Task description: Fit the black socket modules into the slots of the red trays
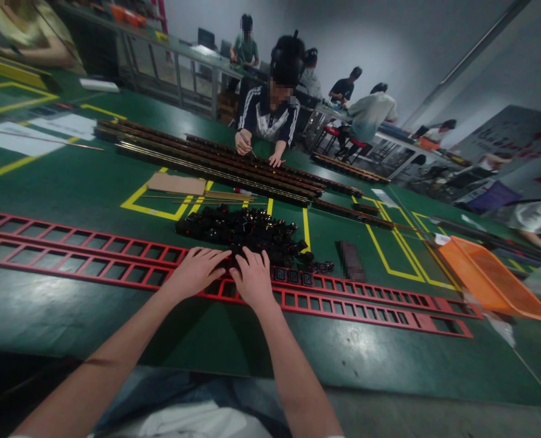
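Three black sockets point(293, 276) apparently in the farther red frame point(440, 304), beside right fingers point(265, 261)

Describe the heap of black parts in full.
The heap of black parts is a low jumble of small blocky pieces that look like plastic, with glints and red spots. It lies on the green table, beyond the farther red slotted frame, thinning out to the right. The left hand and right hand are at its near edge; contact is unclear.
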The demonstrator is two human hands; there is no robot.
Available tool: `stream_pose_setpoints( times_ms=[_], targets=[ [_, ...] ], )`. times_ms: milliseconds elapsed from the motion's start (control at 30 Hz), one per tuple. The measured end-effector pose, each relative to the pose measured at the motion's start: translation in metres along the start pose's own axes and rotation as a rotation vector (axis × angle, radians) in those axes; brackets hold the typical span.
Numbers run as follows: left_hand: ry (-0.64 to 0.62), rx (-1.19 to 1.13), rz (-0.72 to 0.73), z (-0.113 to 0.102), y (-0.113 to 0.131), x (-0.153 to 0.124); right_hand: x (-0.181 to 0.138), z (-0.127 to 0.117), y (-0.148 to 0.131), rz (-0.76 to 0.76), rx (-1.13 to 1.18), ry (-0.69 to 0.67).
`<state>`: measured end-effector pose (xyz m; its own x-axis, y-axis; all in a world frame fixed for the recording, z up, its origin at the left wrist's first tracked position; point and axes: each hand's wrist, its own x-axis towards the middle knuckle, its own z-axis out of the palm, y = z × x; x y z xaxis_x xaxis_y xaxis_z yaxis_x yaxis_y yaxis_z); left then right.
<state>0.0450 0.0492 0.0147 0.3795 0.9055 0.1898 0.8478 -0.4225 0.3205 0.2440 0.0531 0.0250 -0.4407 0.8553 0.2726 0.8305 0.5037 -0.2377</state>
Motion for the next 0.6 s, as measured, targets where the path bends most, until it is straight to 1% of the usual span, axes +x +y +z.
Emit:
stream_pose_setpoints(
  times_ms=[200,333,467,600],
  targets=[
    [-0.003,0.036,-0.030,0.002,-0.001,0.001,0.013,0.003,-0.011,-0.024,0.008,-0.011],
    [0.003,0.057,-0.031,0.003,0.000,0.000,0.013,0.006,-0.012,-0.021,0.042,0.011],
    [0.001,0.045,-0.043,0.002,0.001,0.000,0.009,0.007,-0.013,0.024,0.068,0.018],
    [0.047,0.031,-0.118,0.004,0.000,0.001,0.007,0.007,-0.013,0.084,0.064,0.072]
  ],
)
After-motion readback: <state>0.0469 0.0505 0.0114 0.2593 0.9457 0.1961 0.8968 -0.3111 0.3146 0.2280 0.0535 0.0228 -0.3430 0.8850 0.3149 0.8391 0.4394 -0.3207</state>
